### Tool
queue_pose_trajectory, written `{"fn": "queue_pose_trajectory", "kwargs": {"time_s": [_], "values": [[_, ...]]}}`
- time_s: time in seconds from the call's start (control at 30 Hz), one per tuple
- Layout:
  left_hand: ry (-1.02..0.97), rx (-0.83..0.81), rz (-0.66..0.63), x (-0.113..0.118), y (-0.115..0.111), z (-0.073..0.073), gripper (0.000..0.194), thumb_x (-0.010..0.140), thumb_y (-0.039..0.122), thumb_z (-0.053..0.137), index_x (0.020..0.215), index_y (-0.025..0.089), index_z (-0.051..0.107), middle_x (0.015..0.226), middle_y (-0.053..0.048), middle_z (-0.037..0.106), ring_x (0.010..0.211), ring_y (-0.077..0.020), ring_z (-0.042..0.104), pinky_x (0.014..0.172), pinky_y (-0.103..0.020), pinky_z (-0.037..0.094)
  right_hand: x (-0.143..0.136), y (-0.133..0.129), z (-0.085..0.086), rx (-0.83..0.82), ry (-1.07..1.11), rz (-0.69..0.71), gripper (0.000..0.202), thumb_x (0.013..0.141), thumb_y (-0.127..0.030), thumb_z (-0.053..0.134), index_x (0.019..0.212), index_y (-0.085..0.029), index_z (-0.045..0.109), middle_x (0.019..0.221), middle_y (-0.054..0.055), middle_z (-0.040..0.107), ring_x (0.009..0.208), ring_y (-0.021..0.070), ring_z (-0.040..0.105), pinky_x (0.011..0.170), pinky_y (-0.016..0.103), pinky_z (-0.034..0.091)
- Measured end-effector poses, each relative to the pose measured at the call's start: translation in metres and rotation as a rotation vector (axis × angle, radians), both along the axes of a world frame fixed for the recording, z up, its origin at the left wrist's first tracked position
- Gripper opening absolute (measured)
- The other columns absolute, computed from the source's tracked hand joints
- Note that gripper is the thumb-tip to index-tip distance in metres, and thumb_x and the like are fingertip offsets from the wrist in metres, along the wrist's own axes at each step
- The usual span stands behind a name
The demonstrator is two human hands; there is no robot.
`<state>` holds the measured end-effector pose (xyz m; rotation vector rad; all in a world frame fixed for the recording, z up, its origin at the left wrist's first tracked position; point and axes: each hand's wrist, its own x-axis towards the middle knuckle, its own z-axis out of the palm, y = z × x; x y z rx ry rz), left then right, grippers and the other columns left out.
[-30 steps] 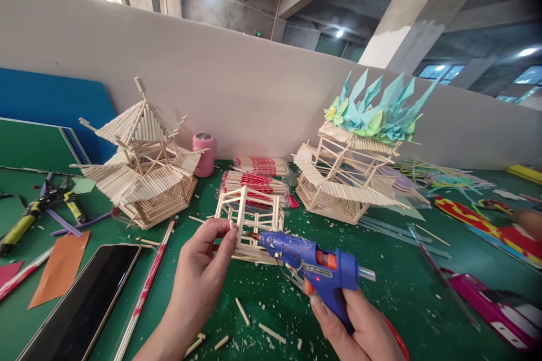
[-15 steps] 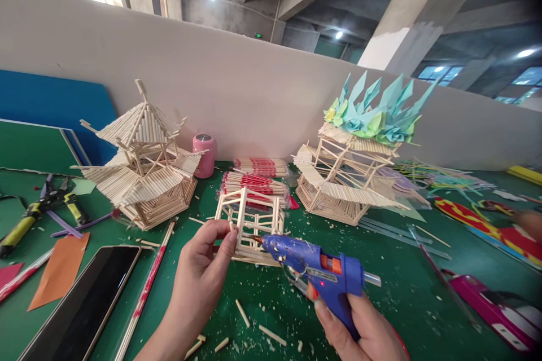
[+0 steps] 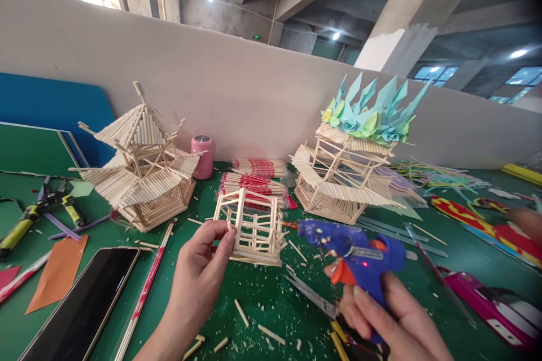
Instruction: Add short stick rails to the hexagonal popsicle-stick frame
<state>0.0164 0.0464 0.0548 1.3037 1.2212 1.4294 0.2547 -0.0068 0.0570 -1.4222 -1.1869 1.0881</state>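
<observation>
My left hand (image 3: 207, 271) pinches a short wooden stick (image 3: 230, 228) at the left side of a small open stick frame (image 3: 258, 256), which stands on the green table. Wrapped round the handle of a blue glue gun (image 3: 334, 237) is my right hand (image 3: 385, 304). The gun's nozzle points left, close to the frame's right side, and a small red light shows on its body. Scissors (image 3: 313, 296) with yellow-and-black handles lie partly under the gun and my right hand.
Stick pavilions stand at the left (image 3: 144, 180) and right (image 3: 339, 197). Stick packs (image 3: 254, 183) and a pink container (image 3: 202, 158) lie behind. A phone (image 3: 84, 304), pliers (image 3: 46, 203), stick scraps and a magenta tool (image 3: 486, 304) are around. Another person's hand (image 3: 527, 223) shows at right.
My right hand has pulled the glue gun right, away from the stick frame, uncovering the scissors. My left hand keeps its pinch at the frame. The view has shifted slightly.
</observation>
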Motion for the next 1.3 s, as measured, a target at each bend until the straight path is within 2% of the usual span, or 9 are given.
{"fn": "queue_pose_trajectory", "kwargs": {"time_s": [0.17, 0.27, 0.43, 0.57, 0.7, 0.8, 0.93, 1.03, 1.3], "values": [[0.004, -0.014, 0.002, 0.001, -0.001, 0.000, 0.016, 0.079, 0.032, 0.055, 0.072, 0.018, 0.057, 0.074, -0.001, 0.055, 0.069, -0.0149, 0.048, 0.061, -0.025, 0.040, 0.052, 0.028, -0.015, -0.102, -0.246, -0.331, 0.050, 0.066, -0.055, 0.063, 0.102, -0.021, 0.058, 0.092, 0.006, 0.067, 0.081, 0.0227, 0.062, 0.068, 0.028, 0.051], [0.003, -0.014, 0.006, 0.000, -0.002, 0.000, 0.016, 0.079, 0.032, 0.055, 0.074, 0.017, 0.059, 0.074, -0.001, 0.055, 0.068, -0.0144, 0.047, 0.060, -0.024, 0.039, 0.082, 0.043, -0.034, -0.195, -0.482, -0.327, 0.058, 0.064, -0.057, 0.056, 0.105, -0.016, 0.060, 0.113, 0.012, 0.064, 0.102, 0.0300, 0.059, 0.078, 0.031, 0.050], [0.011, -0.021, 0.000, -0.001, -0.002, 0.000, 0.017, 0.080, 0.033, 0.055, 0.074, 0.018, 0.058, 0.073, -0.001, 0.055, 0.067, -0.0138, 0.047, 0.059, -0.023, 0.039, 0.103, 0.051, -0.061, -0.204, -0.698, -0.358, 0.046, 0.062, -0.057, 0.050, 0.083, -0.018, 0.062, 0.088, 0.015, 0.071, 0.081, 0.0341, 0.066, 0.067, 0.039, 0.051], [0.005, -0.007, -0.001, 0.000, -0.001, -0.001, 0.016, 0.080, 0.032, 0.055, 0.074, 0.018, 0.058, 0.074, -0.001, 0.055, 0.068, -0.0138, 0.047, 0.060, -0.023, 0.040, 0.100, 0.053, -0.065, -0.152, -0.802, -0.370, 0.035, 0.060, -0.054, 0.048, 0.070, -0.021, 0.058, 0.081, 0.015, 0.069, 0.081, 0.0362, 0.064, 0.070, 0.043, 0.049], [-0.014, 0.014, 0.007, 0.001, -0.001, -0.001, 0.014, 0.078, 0.031, 0.057, 0.072, 0.018, 0.059, 0.076, -0.002, 0.056, 0.069, -0.0147, 0.049, 0.059, -0.024, 0.041, 0.078, 0.055, -0.050, -0.035, -0.887, -0.418, 0.041, 0.065, -0.051, 0.047, 0.085, -0.016, 0.058, 0.095, 0.019, 0.062, 0.092, 0.0363, 0.058, 0.075, 0.046, 0.046], [-0.016, 0.027, 0.013, 0.001, -0.001, -0.001, 0.014, 0.077, 0.030, 0.057, 0.072, 0.017, 0.061, 0.077, -0.003, 0.057, 0.070, -0.0153, 0.051, 0.060, -0.025, 0.043, 0.036, 0.051, -0.020, 0.175, -0.787, -0.355, 0.034, 0.076, -0.048, 0.047, 0.094, -0.020, 0.058, 0.085, 0.008, 0.063, 0.074, 0.0222, 0.061, 0.065, 0.033, 0.049], [-0.003, 0.039, 0.018, 0.000, 0.000, -0.001, 0.013, 0.077, 0.029, 0.058, 0.072, 0.017, 0.062, 0.080, -0.004, 0.059, 0.073, -0.0162, 0.053, 0.060, -0.024, 0.044, -0.038, 0.050, 0.027, 0.598, -0.635, 0.082, 0.013, 0.084, -0.026, 0.052, 0.092, -0.022, 0.061, 0.079, 0.002, 0.060, 0.067, 0.0137, 0.057, 0.059, 0.024, 0.047], [0.007, 0.057, 0.018, -0.001, 0.000, -0.001, 0.011, 0.076, 0.028, 0.060, 0.073, 0.018, 0.064, 0.080, -0.004, 0.059, 0.075, -0.0169, 0.055, 0.061, -0.024, 0.045, -0.079, 0.059, 0.050, 0.746, -0.594, 0.333, 0.018, 0.085, -0.016, 0.049, 0.095, -0.019, 0.063, 0.084, 0.004, 0.059, 0.074, 0.0138, 0.057, 0.064, 0.025, 0.048], [-0.021, 0.060, -0.024, -0.002, -0.001, -0.004, 0.014, 0.078, 0.028, 0.058, 0.079, 0.019, 0.069, 0.085, -0.005, 0.061, 0.078, -0.0195, 0.057, 0.065, -0.029, 0.049, -0.110, 0.087, 0.060, 0.752, -0.848, 0.459, 0.012, 0.081, -0.018, 0.056, 0.077, -0.018, 0.067, 0.075, 0.002, 0.058, 0.068, 0.0132, 0.055, 0.061, 0.026, 0.044]]}}
